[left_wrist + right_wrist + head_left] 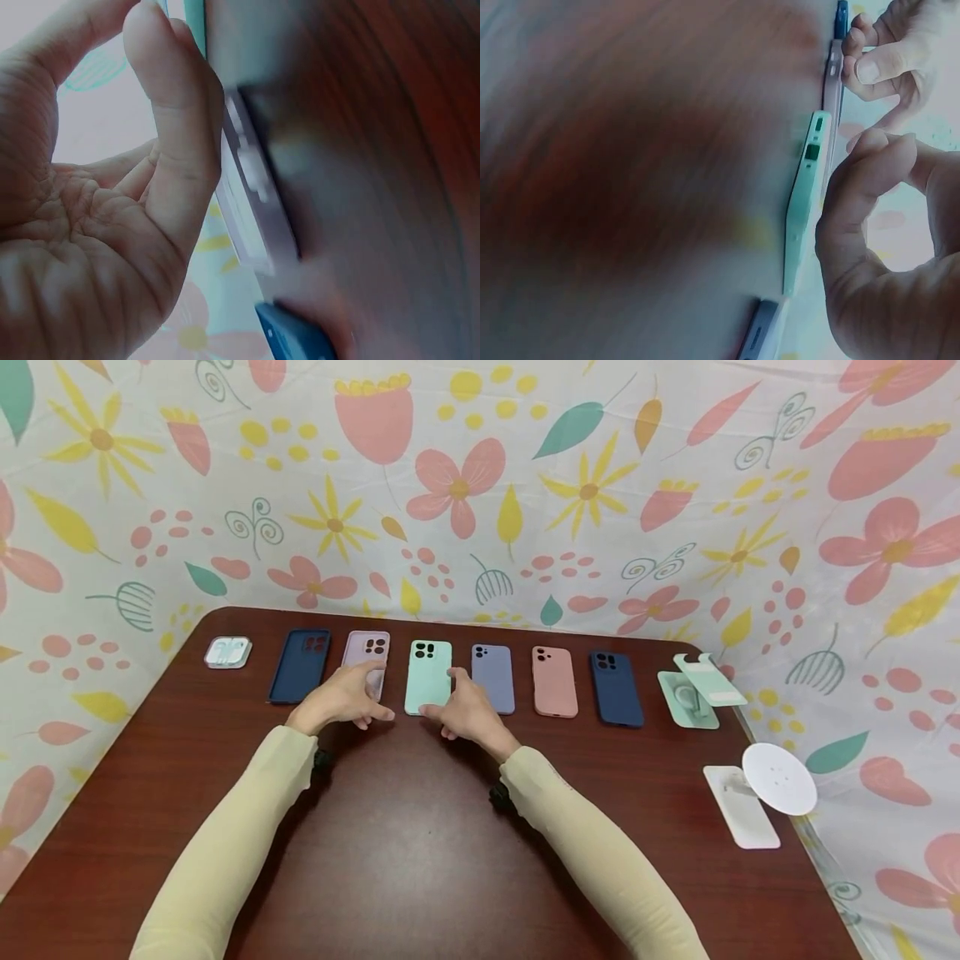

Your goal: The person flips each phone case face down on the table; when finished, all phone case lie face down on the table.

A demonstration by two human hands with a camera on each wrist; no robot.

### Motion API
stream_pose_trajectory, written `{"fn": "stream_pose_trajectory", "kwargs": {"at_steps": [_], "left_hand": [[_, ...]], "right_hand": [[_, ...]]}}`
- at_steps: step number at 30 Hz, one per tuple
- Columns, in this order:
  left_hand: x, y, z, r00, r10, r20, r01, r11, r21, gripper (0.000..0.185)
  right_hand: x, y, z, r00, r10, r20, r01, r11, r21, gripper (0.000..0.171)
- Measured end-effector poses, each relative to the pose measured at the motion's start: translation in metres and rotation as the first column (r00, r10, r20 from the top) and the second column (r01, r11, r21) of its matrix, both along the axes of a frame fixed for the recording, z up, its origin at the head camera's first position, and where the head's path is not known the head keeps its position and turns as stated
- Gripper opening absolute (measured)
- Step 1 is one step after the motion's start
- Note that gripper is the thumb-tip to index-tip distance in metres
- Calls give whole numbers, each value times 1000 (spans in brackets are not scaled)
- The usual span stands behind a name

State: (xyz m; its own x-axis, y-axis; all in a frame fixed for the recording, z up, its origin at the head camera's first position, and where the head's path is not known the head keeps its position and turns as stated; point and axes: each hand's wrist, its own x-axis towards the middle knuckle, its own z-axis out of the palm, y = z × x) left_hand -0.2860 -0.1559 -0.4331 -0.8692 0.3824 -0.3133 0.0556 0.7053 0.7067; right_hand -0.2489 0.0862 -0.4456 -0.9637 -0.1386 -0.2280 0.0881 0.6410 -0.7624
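Both hands, the left hand (347, 697) and right hand (463, 710), fingers loosely spread and seemingly gripping nothing, flank the mint case (428, 677) in the row along the tabletop's (405, 835) far edge.

The person wears 2 long, close-fitting sleeves of pale yellow-cream fabric, one on each forearm: the left pale yellow-cream sleeve (225, 852) and the right pale yellow-cream sleeve (600, 860). Each runs smooth and plain, without print or seam marks that show, and ends at the wrist in a soft, slightly bunched cuff. Under each cuff sits a small black device strapped to the wrist (322, 762), the right one (500, 797) showing as a dark lump below the sleeve edge. The bare left hand (345, 697) and bare right hand (468, 710) carry no rings or gloves; the fingers (870, 69) have short, unpainted nails.
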Motion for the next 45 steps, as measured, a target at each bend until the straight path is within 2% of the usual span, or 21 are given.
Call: {"fn": "stream_pose_trajectory", "kwargs": {"at_steps": [8,12,22,28,36,45], "left_hand": [[-2,-29,4,998,58,7,-57,998,-18,105],[-4,-41,10,997,77,5,-76,997,-19,105],[-13,-61,22,998,62,-4,-62,996,-59,109],[-17,-64,24,1000,27,6,-26,992,-121,111],[-22,-61,22,998,42,38,-36,990,-133,109],[-23,-63,11,994,63,90,-51,991,-125,109]], "right_hand": [[-1,-22,3,999,45,-16,-45,999,4,95],[-2,-33,2,997,69,-43,-69,998,4,94],[-5,-61,5,990,127,-60,-128,992,-18,95],[-10,-77,4,991,127,-32,-129,990,-53,95],[-15,-94,-1,993,115,27,-114,992,-52,103],[-21,-104,-11,993,84,78,-79,995,-68,103]]}}
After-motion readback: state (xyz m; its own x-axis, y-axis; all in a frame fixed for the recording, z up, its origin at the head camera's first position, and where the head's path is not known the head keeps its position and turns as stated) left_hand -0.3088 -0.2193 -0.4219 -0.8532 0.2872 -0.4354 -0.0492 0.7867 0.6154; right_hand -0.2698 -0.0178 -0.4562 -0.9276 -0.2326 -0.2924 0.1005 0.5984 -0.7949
